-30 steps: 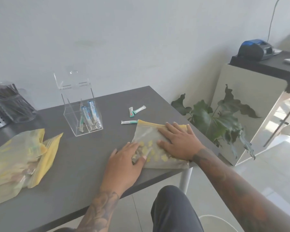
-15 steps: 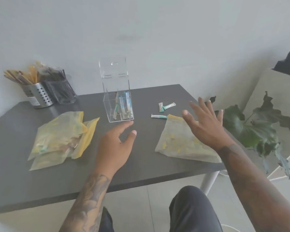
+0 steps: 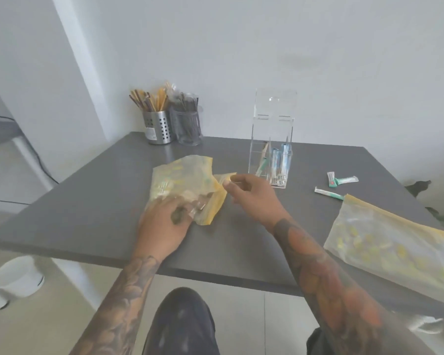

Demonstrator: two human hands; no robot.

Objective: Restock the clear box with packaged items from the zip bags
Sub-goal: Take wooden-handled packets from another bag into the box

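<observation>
Person is seated at the grey table (image 3: 100,201), both hands on the crumpled pile of zip bags (image 3: 182,183) at centre-left. Left hand (image 3: 164,224) lies on the near end of the pile with fingers curled into the plastic, holding it down. Right hand (image 3: 251,196) pinches the yellow zip strip at the pile's right edge between thumb and forefinger; the other fingers curl loosely. Looks like the bag is about to be opened, though the mouth itself is too blurred to tell whether it's open.

The clear box (image 3: 273,149) stands just right of the pile and slightly further back, lid up, with a few packaged items (image 3: 280,162) standing in its right-hand compartments. Three loose packets (image 3: 336,185) lie to the right of the box. A second zip bag (image 3: 392,242) lies flat at the near right corner.

Risks:
- The right hand is close to the box. A sharp tug on the zip could swing the hand or bag into the box and tip it, since it looks tall and light.
- The pile is more than one bag, so the pinch may catch the wrong layer.
- Thin plastic could slip or tear, spilling small packets.
- The second bag sits near the table edge, and a sweeping arm could knock it off.

Cutlery holders (image 3: 172,124) at the far left are well clear.
</observation>
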